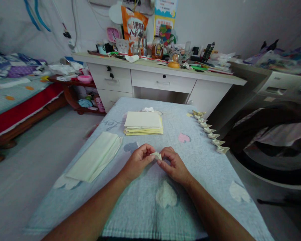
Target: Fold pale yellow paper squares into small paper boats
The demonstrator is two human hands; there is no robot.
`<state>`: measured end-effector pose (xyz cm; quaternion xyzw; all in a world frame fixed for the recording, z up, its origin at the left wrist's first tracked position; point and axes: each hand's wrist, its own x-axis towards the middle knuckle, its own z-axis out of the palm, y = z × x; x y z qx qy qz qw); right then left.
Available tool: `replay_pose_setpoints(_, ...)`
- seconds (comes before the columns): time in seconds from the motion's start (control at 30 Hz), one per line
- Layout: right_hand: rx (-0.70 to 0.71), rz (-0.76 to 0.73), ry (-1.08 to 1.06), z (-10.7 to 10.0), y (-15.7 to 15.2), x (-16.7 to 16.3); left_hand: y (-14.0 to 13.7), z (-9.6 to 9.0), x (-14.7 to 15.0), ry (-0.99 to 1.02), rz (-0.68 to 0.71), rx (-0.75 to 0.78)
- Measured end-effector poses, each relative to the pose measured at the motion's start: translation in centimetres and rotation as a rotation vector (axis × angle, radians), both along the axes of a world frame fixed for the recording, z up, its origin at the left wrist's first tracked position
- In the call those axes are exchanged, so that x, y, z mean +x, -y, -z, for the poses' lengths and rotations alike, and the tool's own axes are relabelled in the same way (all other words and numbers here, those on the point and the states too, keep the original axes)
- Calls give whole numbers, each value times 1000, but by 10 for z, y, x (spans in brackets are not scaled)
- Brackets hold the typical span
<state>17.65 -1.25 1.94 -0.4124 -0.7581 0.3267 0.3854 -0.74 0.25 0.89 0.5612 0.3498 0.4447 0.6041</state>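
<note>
A small piece of folded pale paper (156,155) is pinched between my two hands, above the middle of the cloth-covered table. My left hand (139,159) grips its left side with thumb and fingertips. On its right side my right hand (173,164) holds it the same way, fingers curled. Beyond the hands lies a stack of cream and yellow paper sheets (143,123). To the left rests a long folded pale sheet (95,156). Several folded paper pieces (213,136) stand in a row along the table's right edge, with a patterned one (199,113) at the far end.
The table wears a light blue cloth (130,214) with heart prints. Behind it stands a white desk (163,81) crowded with jars, bags and small items. A front-loading washing machine (278,87) is close on the right; a bed (22,100) is at the left.
</note>
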Motion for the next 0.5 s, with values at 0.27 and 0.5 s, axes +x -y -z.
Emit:
replay_pose_setpoints(0.27, -157, -2, -151, 4, 0, 1, 1, -1, -1, 121, 92, -128)
replay_pose_setpoints(0.5, -161, -51, -243, 5, 2, -7, 2, 3, 5, 117, 49, -152)
